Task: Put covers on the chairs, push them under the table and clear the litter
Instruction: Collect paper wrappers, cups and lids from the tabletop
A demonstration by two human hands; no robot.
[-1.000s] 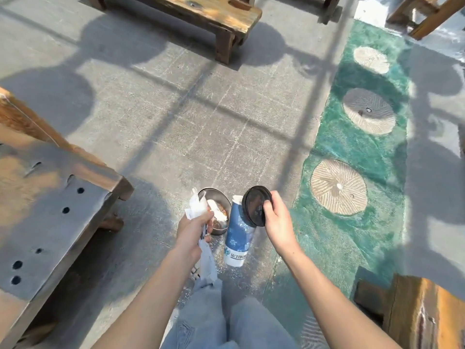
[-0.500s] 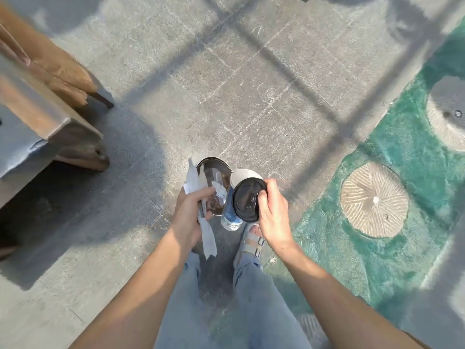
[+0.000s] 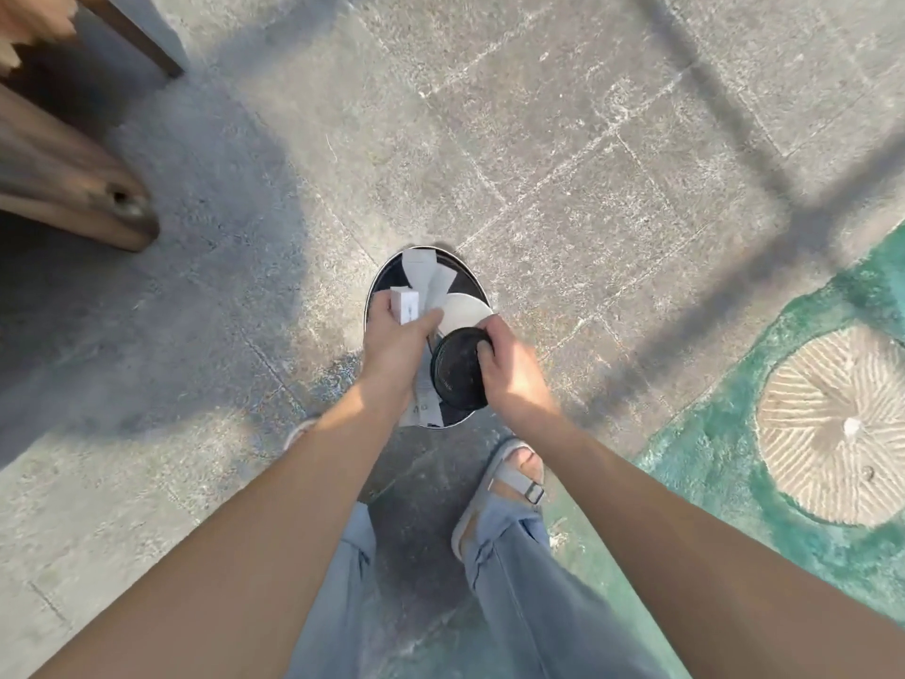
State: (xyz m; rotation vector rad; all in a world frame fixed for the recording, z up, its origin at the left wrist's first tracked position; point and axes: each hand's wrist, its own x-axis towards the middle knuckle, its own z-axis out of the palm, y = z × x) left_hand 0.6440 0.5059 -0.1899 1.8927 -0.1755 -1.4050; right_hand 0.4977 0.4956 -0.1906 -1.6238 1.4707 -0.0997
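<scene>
- The left hand pinches crumpled paper scraps and a small white box above a round dark-lined bin on the paving.
- The right hand clasps a black cup lid by its rim, over a white cup mouth.
- This litter looks light and crushable; a loose pinch should do.
- The cup's body and the bin's contents are hidden.

A single head-worn, wide-angle camera looks almost straight down the person's body at the grey stone-paved floor. Both bare forearms reach in from the bottom edge, and the two hands sit near the middle, close to the lens. Pale blue trouser legs and a grey buckled sandal lie directly below. Straight lines bow toward the edges.
</scene>
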